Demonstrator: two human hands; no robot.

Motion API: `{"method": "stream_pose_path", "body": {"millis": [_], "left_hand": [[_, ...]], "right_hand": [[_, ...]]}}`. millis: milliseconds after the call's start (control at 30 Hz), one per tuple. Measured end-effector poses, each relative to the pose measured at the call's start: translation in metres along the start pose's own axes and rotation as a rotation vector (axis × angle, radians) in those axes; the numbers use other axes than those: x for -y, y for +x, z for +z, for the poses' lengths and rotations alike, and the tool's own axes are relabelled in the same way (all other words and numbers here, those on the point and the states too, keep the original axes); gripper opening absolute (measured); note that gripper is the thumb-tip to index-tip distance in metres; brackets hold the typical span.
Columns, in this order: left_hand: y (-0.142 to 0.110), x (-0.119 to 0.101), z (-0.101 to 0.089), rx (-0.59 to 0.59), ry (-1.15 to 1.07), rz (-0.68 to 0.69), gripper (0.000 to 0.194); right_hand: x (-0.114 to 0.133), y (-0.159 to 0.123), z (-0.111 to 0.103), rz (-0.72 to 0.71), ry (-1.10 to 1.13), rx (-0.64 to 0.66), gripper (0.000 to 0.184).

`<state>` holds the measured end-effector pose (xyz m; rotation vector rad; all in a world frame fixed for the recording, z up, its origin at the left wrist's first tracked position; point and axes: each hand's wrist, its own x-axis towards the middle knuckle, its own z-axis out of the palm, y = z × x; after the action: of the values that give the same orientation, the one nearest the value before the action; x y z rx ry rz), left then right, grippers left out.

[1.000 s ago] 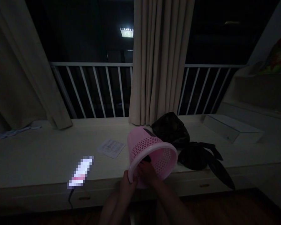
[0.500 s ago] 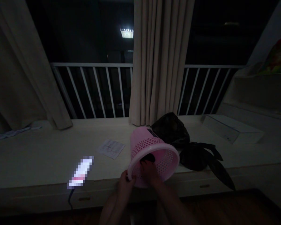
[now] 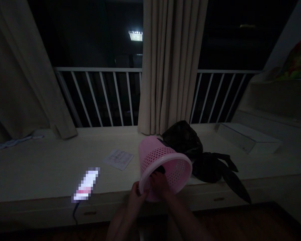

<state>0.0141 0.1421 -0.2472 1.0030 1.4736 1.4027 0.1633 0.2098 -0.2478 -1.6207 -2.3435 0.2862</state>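
- In the head view, my left hand (image 3: 137, 195) is closed on the near rim of the pink basket (image 3: 150, 144), tipped over on the counter (image 3: 72, 157) with its mouth towards me.
- My right hand (image 3: 160, 182) is inside it, fingers at a dark item (image 3: 161, 169); I can't tell whether they grip it.
- Black bags (image 3: 208, 169) lie beyond and right of that hand.
- I judge this as handling inside the basket; the next move calls for a steady rim and careful fingers.

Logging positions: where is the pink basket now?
In the head view, the pink basket is tilted just right of centre at the counter's front edge, left of the black bags, left hand on its rim, right hand inside.
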Motion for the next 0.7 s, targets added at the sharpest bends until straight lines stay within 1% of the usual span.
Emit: {"method": "stream_pose_path", "body": {"millis": [167, 300, 433, 533, 700], "left_hand": [[-0.002, -0.011, 0.000, -0.030, 0.054, 0.030, 0.046], [-0.007, -0.021, 0.000, -0.014, 0.100, 0.031, 0.041], [-0.007, -0.017, -0.001, -0.015, 0.123, 0.055, 0.038], [-0.006, -0.012, -0.002, -0.017, 0.149, 0.085, 0.036], [-0.010, -0.019, -0.004, 0.026, 0.244, 0.081, 0.034]], "right_hand": [[0.000, 0.002, 0.002, -0.086, 0.026, 0.009, 0.038], [0.000, 0.004, 0.003, -0.139, 0.069, 0.027, 0.040], [0.001, 0.004, 0.005, -0.192, 0.105, 0.045, 0.039], [0.004, 0.003, 0.001, -0.218, 0.118, 0.056, 0.039], [0.008, 0.001, -0.007, -0.204, 0.136, 0.068, 0.039]]}}
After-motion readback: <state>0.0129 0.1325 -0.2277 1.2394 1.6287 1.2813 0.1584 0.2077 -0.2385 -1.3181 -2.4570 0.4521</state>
